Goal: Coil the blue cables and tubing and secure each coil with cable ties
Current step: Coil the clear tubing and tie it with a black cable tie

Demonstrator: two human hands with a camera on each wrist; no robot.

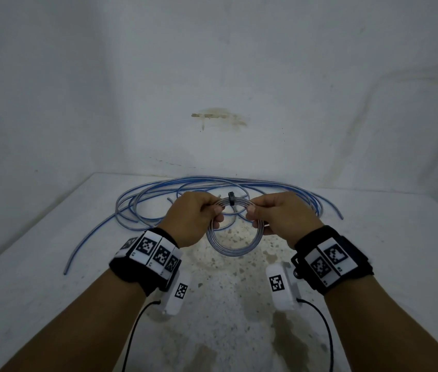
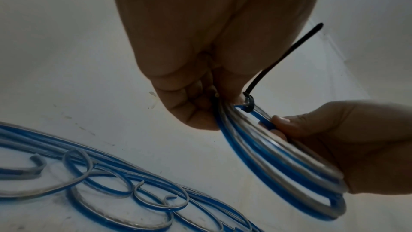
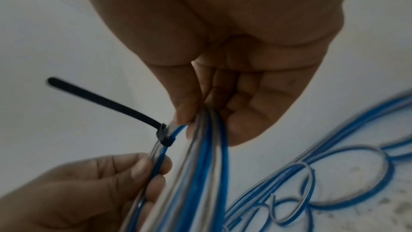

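Both hands, left point(image 1: 195, 216) and right point(image 1: 279, 213), pinch the top of the coil point(image 1: 235, 237) above the table point(image 1: 38, 264), likely steadying its tie point(image 1: 231, 197). Loose tubing point(image 1: 158, 202) lies beyond.

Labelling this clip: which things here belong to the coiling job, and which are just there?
In the job:
coil, held by left hand and right hand
black cable tie on it
loose blue tubing

Just there:
table
stained wall
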